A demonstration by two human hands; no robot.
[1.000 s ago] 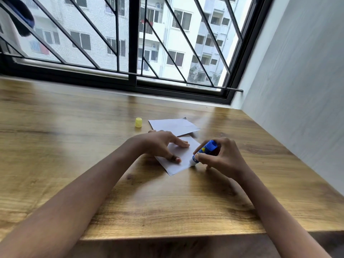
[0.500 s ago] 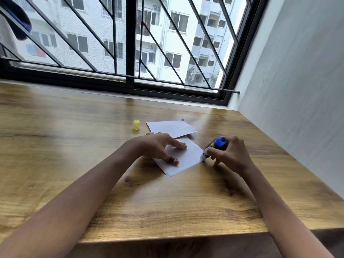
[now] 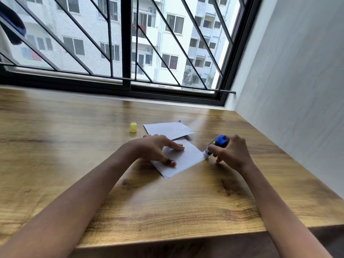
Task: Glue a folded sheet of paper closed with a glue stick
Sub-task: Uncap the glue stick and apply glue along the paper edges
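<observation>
A white folded sheet of paper lies on the wooden table. My left hand presses down on its left part with fingers spread. My right hand grips a blue glue stick, tilted, with its white tip touching the sheet's right corner. The glue stick's yellow cap stands on the table to the far left of the paper.
A second white sheet lies just behind the folded one. A window with black bars runs along the table's far edge. A pale wall closes the right side. The table's front edge is near my forearms.
My right hand has carried the glue stick from the sheet's lower right edge up and right to its right corner. My left hand stays pressed on the paper.
</observation>
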